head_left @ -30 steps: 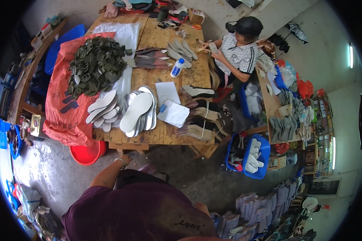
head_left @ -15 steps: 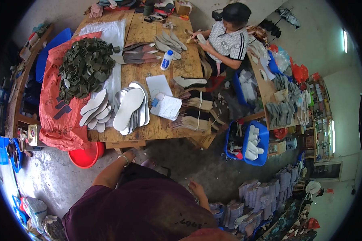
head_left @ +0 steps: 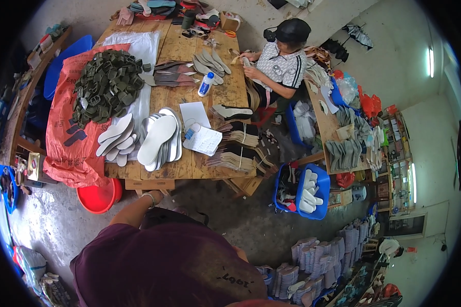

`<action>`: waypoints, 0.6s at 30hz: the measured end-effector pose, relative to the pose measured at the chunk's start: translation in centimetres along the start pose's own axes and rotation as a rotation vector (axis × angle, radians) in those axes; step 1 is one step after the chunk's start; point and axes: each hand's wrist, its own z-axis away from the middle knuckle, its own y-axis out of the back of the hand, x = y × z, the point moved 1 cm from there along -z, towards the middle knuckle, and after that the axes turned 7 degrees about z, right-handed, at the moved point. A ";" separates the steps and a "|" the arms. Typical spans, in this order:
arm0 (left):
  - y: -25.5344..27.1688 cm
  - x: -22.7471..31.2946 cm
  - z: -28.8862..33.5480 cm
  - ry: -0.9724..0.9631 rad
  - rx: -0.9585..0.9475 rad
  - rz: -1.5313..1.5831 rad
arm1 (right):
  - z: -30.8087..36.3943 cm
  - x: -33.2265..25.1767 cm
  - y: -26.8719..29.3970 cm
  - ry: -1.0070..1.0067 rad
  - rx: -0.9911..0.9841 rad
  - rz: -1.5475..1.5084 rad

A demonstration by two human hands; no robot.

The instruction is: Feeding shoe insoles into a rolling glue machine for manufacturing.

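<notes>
My left hand (head_left: pixel 159 195), with a bracelet at its wrist, hangs just below the near table edge by a wooden stool (head_left: pixel 149 185). Its fingers are too small and partly hidden to read, and I see nothing in it. My right hand is hidden behind my dark purple shirt (head_left: pixel 164 256); only a sliver of skin shows at the shirt's right edge. Nearest on the table (head_left: pixel 189 166) lie a fanned stack of white insoles (head_left: pixel 158 139) and a smaller pile of insoles (head_left: pixel 117 138). Right of them are paper sheets (head_left: pixel 204 139) and tied bundles of shoe pieces (head_left: pixel 235 153).
A heap of dark green pieces (head_left: pixel 107 84) covers a red sack (head_left: pixel 66 138). A white bottle (head_left: pixel 206 84) stands mid-table. A red basin (head_left: pixel 100 197) and a blue basket (head_left: pixel 320 192) sit on the floor. A person (head_left: pixel 279 61) handles a pale piece at the far right.
My view has shifted, so the table things sit slightly further left. My right hand, seen beside my body before, has gone out of sight. My left hand stays low by the stool.
</notes>
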 end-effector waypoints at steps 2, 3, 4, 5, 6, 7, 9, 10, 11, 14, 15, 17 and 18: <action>0.0 0.6 0.1 -0.009 -0.018 0.004 | 0.2 -1.7 -0.2 -0.007 0.023 0.044; -0.1 1.0 0.2 -0.028 -0.023 -0.017 | 0.4 -2.4 -0.2 -0.054 0.052 0.000; -0.1 1.2 0.3 -0.059 -0.010 -0.057 | 0.5 -3.2 -0.2 -0.095 0.079 -0.042; -0.3 1.4 0.3 -0.083 0.000 -0.102 | 0.7 -3.8 -0.1 -0.083 0.086 -0.047; -0.5 1.4 0.2 -0.063 0.028 -0.028 | 1.0 -4.3 0.1 -0.073 0.091 -0.055; -0.8 1.4 0.1 -0.042 0.049 0.040 | 1.2 -4.7 0.2 -0.093 0.078 -0.108; -1.3 1.1 -0.4 -0.055 0.069 0.060 | 1.8 -4.9 0.7 -0.082 0.094 0.032; -1.6 0.9 -0.7 -0.083 0.068 0.016 | 2.0 -4.7 0.8 -0.084 0.093 0.052; -1.9 0.7 -1.0 -0.108 0.059 -0.026 | 2.2 -4.4 0.9 -0.083 0.098 0.047; -2.4 0.4 -1.8 0.052 0.015 0.199 | 2.4 -2.9 1.6 -0.045 0.137 -0.006; -2.4 0.5 -1.9 0.044 0.038 0.200 | 2.4 -2.4 2.5 -0.026 0.172 0.009; -2.4 0.9 -1.9 0.045 -0.009 0.119 | 2.7 -1.5 5.7 0.013 0.253 0.083; -2.4 1.2 -1.8 0.046 -0.008 0.171 | 3.2 -1.2 8.7 0.036 0.297 0.120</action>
